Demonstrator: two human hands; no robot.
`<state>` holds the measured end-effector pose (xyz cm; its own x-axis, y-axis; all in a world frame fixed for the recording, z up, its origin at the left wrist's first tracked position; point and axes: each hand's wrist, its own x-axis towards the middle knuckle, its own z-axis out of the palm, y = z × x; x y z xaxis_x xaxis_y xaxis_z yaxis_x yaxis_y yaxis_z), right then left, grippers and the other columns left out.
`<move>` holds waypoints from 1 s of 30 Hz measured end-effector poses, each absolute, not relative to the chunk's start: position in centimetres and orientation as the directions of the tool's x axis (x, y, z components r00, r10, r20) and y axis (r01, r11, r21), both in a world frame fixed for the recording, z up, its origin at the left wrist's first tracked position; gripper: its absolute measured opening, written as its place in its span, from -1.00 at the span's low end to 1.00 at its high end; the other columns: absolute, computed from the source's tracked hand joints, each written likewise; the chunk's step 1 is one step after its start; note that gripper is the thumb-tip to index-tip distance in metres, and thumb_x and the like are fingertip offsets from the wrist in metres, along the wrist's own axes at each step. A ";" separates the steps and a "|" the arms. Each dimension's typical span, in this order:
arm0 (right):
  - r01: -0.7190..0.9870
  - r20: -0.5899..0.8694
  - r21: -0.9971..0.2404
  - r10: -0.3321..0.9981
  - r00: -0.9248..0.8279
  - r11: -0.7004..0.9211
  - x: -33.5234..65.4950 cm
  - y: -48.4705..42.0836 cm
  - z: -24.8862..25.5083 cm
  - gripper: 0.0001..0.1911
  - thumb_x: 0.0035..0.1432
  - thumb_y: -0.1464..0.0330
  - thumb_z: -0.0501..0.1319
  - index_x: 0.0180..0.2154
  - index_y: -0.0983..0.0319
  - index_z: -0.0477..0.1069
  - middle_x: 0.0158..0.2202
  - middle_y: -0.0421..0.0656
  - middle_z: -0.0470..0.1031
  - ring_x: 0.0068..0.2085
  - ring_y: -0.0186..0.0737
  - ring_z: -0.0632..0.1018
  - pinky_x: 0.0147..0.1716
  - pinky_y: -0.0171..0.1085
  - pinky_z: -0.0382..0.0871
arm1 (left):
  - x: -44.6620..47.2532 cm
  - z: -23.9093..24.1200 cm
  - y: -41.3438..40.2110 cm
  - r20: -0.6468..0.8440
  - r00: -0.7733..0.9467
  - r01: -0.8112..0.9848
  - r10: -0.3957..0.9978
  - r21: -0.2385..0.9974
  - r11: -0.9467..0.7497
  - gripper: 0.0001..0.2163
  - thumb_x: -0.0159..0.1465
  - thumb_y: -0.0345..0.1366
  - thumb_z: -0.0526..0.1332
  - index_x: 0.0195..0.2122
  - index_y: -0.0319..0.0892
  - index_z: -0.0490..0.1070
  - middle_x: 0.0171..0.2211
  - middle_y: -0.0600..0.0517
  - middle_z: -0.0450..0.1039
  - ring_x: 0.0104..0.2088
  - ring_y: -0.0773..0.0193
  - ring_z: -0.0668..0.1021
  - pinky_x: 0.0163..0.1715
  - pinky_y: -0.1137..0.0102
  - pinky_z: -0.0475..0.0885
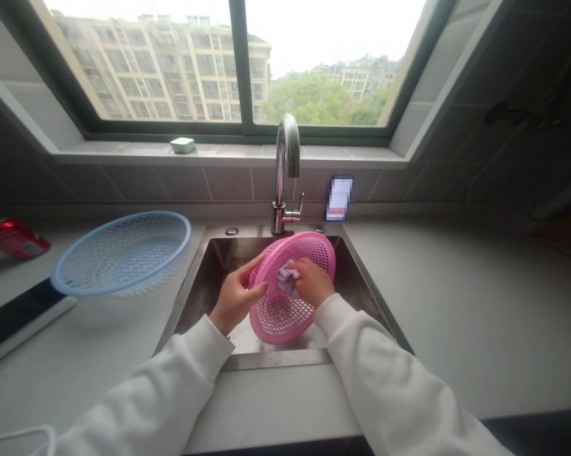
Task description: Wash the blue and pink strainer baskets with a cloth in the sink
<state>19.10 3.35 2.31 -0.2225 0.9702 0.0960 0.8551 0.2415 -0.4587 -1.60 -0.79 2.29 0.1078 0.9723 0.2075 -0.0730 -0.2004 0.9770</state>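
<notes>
- We have a broad bare stretch of countertop point(489, 297) along the right of the frame.
- At centre, the pink basket point(276, 311) fills much of the sink point(280, 361), leaving us a gap beside the sink's right wall.
- Just above, the faucet point(291, 139) blocks our way straight toward the window point(240, 69).
- At left, the blue basket point(123, 254), red can point(15, 237) and dark slab point(21, 315) crowd our path.
</notes>
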 end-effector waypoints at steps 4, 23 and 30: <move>0.822 0.292 -0.477 0.939 -0.184 0.309 18.8 2.9 3.3 -0.57 0.21 0.49 0.18 0.07 0.13 0.59 0.17 -0.05 0.55 0.06 -0.01 0.58 0.10 -0.13 0.41 | -1.2 2.3 -1.0 0.177 0.171 -0.047 0.969 0.984 -0.171 -0.31 0.14 -0.15 0.50 0.29 -0.21 0.43 0.20 -0.21 0.54 0.15 -0.18 0.60 0.13 0.07 0.56; 0.663 0.188 -0.469 0.800 -0.570 0.583 17.3 2.1 2.5 -0.63 0.17 0.50 0.22 -0.04 0.10 0.63 0.04 -0.12 0.62 0.00 -0.08 0.60 -0.01 -0.19 0.45 | -1.4 1.9 -0.9 0.213 0.156 0.020 0.965 0.976 -0.218 -0.36 0.14 -0.20 0.49 0.26 -0.17 0.47 0.22 -0.17 0.53 0.21 -0.17 0.56 0.24 0.05 0.47; 0.860 0.193 -0.447 0.966 -0.174 0.245 19.5 3.5 2.7 -0.59 0.19 0.52 0.16 -0.01 0.11 0.62 0.08 -0.07 0.59 0.01 -0.05 0.60 0.00 -0.17 0.44 | -1.6 2.3 -1.0 0.247 0.130 0.024 0.960 0.968 -0.252 -0.32 0.14 -0.14 0.50 0.28 -0.20 0.45 0.24 -0.23 0.50 0.22 -0.19 0.55 0.23 0.04 0.49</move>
<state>19.51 3.46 2.75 -0.1741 0.9656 0.1934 0.8605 0.2447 -0.4469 -1.60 -1.04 2.33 0.1298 0.9604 0.2466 0.0243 -0.2517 0.9675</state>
